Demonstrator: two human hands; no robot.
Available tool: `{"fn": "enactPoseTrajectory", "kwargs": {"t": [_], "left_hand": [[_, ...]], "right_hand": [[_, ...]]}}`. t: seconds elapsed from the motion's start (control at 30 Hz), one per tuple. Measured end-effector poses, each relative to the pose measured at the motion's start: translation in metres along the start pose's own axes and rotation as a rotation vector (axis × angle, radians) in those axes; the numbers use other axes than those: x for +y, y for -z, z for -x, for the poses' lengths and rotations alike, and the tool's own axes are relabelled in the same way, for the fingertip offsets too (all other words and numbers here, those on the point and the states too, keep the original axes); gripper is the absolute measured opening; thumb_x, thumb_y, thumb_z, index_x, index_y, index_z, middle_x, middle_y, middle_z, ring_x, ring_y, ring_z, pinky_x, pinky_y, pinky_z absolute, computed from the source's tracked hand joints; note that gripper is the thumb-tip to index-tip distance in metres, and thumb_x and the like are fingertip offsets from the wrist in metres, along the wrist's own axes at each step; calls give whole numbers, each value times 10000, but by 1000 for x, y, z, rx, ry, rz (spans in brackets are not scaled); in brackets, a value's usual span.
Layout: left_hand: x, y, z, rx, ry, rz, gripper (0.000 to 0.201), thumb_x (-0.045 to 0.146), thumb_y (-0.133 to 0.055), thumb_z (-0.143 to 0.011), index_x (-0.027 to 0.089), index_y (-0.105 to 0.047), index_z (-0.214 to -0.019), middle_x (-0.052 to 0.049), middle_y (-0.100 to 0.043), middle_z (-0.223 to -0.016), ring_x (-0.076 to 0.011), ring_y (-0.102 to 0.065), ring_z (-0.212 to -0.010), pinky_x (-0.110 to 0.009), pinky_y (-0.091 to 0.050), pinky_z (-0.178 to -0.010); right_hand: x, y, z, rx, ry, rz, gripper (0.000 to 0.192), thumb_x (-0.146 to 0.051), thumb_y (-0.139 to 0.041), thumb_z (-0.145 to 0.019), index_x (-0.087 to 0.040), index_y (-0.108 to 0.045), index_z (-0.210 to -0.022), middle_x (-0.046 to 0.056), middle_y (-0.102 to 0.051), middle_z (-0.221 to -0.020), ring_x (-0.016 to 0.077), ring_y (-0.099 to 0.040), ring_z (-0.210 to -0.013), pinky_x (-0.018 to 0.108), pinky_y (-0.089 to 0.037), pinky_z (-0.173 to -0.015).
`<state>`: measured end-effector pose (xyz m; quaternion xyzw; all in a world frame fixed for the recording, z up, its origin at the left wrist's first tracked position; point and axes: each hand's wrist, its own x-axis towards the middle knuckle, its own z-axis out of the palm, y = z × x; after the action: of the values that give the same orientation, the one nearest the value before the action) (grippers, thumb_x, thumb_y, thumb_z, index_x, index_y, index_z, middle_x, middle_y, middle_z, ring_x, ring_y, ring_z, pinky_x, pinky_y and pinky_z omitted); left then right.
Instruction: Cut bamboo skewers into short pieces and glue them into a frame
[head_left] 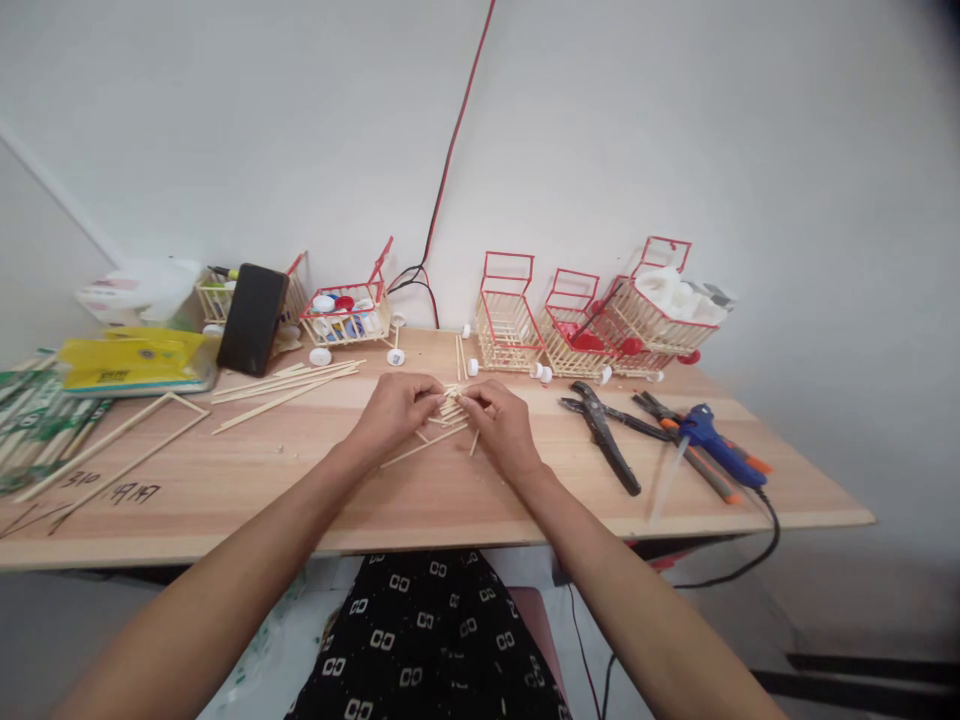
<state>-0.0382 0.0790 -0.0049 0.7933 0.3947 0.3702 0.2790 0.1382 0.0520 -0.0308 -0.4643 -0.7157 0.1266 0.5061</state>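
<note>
"Pale wood on my feed: small cluster of sticks (453, 410), between both hands, around mid-table (247, 500). Grip?"

"Left hand (405, 408): thumb and fingers pinching the cluster's left side. Right hand (504, 425): same on the right side, the two sets of fingertips close together."

"Which stick is in which hand?"

"Can't tell from my end. Fingers cover the ends and it's all tiny in view."

"Nearby?"

"Loose stick (420, 446) slanting on the wood, just my side of the hands. Longer strips (289, 385) left of the left hand. Right of the right hand I've got black pliers (611, 445), then a blue glue gun (716, 445) overlapping orange-handled pliers (709, 472)."

"Back row?"

"Carts (517, 352) with red handles, along the wall. Phone (253, 318) propped upright in front of the leftmost one."
</note>
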Motion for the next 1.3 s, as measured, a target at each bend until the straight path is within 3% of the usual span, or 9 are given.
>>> {"fn": "enactPoseTrajectory", "kwargs": {"t": [0.17, 0.3, 0.5, 1.0, 1.3], "left_hand": [[1, 0, 0, 13, 41, 76, 239, 178, -570, -778, 119, -708, -964, -1, -642, -568, -110, -551, -463, -206, -421, -503], [8, 1, 0, 27, 70, 74, 280, 149, -582, -765, 107, -711, -1009, -5, -654, -566, -114, -567, -467, -202, -431, -496], [4, -2, 0, 18, 53, 34, 276, 149, -559, -787, 148, -746, -990, -47, -741, -752, -111, -574, -477, -205, -429, -487], [-2, -4, 1, 40, -87, -133, 238, 130, -562, -814, 173, -759, -941, -27, -711, -679, -121, -591, -542, -206, -406, -544], [2, -3, 0, 16, -81, -154, 237, 106, -556, -819, 174, -759, -921, -18, -686, -637, -117, -577, -535, -211, -394, -554]], "right_hand": [[1, 0, -1, 1, 12, -5, 125, -249, -580, -851, -207, -642, -752, 28, -641, -781, 173, -590, -772, 284, -447, -715], [1, -1, -1, 4, 5, -14, 117, -248, -574, -854, -207, -648, -773, 36, -655, -812, 179, -595, -798, 291, -451, -727], [2, 0, -1, 10, 15, -32, 112, -229, -579, -851, -198, -657, -777, 36, -661, -819, 173, -596, -799, 284, -450, -728], [3, -1, -1, 9, 28, -27, 119, -217, -576, -850, -189, -649, -760, 29, -642, -781, 165, -589, -774, 273, -440, -727], [3, 0, -1, -3, 14, -5, 129, -233, -572, -854, -192, -648, -759, 31, -641, -782, 169, -586, -774, 274, -439, -722]]}}
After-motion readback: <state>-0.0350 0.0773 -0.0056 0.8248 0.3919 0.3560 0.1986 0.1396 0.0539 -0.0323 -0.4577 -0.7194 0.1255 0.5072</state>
